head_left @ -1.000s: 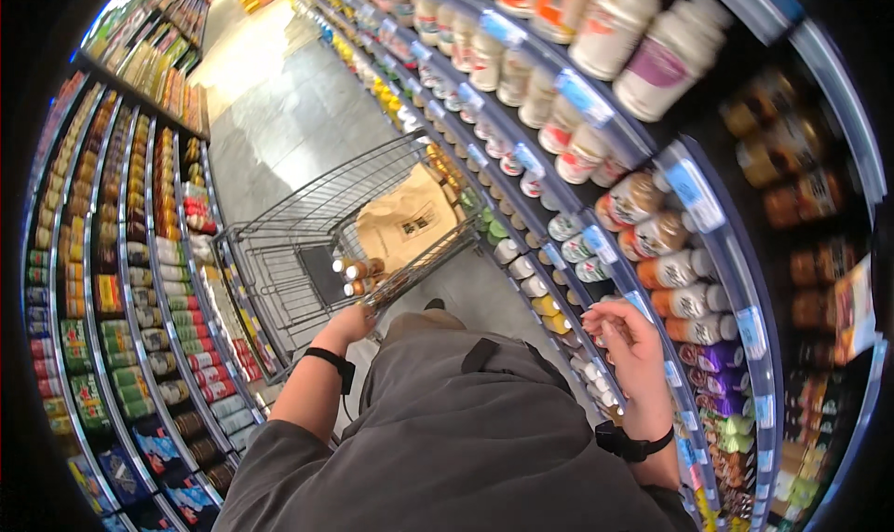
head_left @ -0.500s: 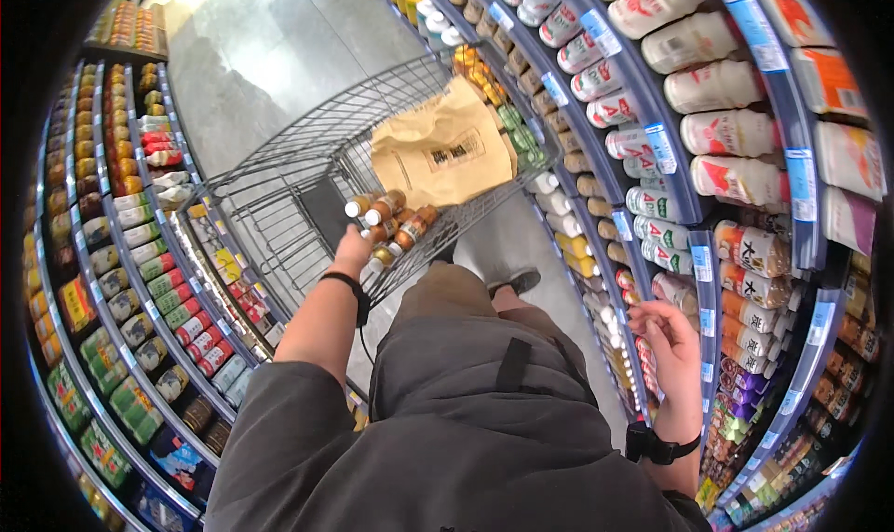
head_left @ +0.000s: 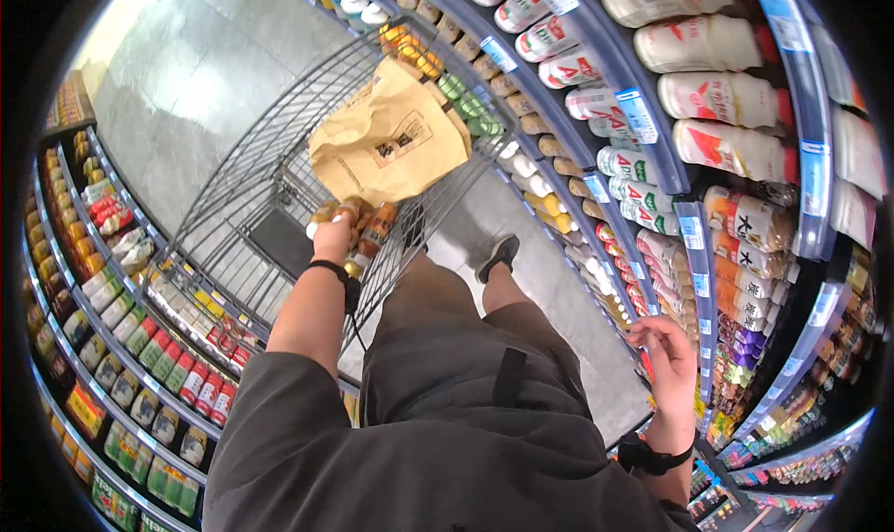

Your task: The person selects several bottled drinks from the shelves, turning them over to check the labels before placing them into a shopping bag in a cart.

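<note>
A black wire shopping cart (head_left: 247, 280) stands at front left. My left hand (head_left: 331, 240) is closed at its near end, right beside several brown bottles (head_left: 377, 229) with pale and gold caps; the grip is partly hidden. Farther inside the cart lies a crumpled brown paper bag (head_left: 400, 145) with dark print. My right hand (head_left: 669, 350) hangs in the air on the right, fingers loosely bent and apart, holding nothing. Closest to it are shelves of small bottles (head_left: 666, 262).
Stocked shelves (head_left: 140, 346) of cans and packs curve along the left. A tall shelf with white bottles (head_left: 722, 99) and blue price strips (head_left: 633, 113) runs along the right. Grey floor tiles (head_left: 186, 75) stretch ahead, and my shoe (head_left: 498, 255) is on the floor.
The cart, with bag and bottles, has shifted left in view along with my left hand. Shelves on both sides have slid past, and my foot has stepped forward. My right hand stays nearly still.
</note>
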A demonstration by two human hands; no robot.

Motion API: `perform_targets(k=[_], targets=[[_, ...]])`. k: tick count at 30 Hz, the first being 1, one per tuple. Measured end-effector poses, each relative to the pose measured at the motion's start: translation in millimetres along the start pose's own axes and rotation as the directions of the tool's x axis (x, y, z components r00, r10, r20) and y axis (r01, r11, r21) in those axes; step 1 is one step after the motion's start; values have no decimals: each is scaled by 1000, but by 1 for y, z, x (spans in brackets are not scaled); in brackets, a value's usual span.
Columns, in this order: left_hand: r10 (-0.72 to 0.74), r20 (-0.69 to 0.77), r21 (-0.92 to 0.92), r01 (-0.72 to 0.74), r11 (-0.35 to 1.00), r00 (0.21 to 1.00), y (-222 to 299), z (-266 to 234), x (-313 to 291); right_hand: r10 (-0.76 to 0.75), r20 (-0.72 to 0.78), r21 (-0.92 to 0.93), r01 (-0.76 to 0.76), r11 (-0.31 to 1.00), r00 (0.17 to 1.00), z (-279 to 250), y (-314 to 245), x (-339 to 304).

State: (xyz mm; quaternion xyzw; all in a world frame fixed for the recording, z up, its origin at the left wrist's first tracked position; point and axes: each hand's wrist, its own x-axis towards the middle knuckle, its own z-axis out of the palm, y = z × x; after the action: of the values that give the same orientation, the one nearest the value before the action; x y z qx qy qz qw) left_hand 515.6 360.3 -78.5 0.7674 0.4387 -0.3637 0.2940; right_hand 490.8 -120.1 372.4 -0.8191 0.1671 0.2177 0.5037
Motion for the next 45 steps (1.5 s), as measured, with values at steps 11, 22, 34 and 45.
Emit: perform_targets(k=[11, 22, 34, 45], targets=[[646, 160, -383, -556, 737, 746, 165, -98, -214, -172, -52, 148, 178, 973, 984, -37, 36, 9], [866, 487, -534, -745, 399, 114, 290, -63, -510, -528, -57, 382, 508, 772, 847, -130, 26, -14], [951, 161, -755, -653, -54, -264, 349, 42, -677, -387, -439, 805, 546, 233, 811, -217, 76, -98], [816, 462, -803, -554, 219, -347, 382, 105, -777, -460, -695, 406, 830, 382, 552, -270, 80, -140]])
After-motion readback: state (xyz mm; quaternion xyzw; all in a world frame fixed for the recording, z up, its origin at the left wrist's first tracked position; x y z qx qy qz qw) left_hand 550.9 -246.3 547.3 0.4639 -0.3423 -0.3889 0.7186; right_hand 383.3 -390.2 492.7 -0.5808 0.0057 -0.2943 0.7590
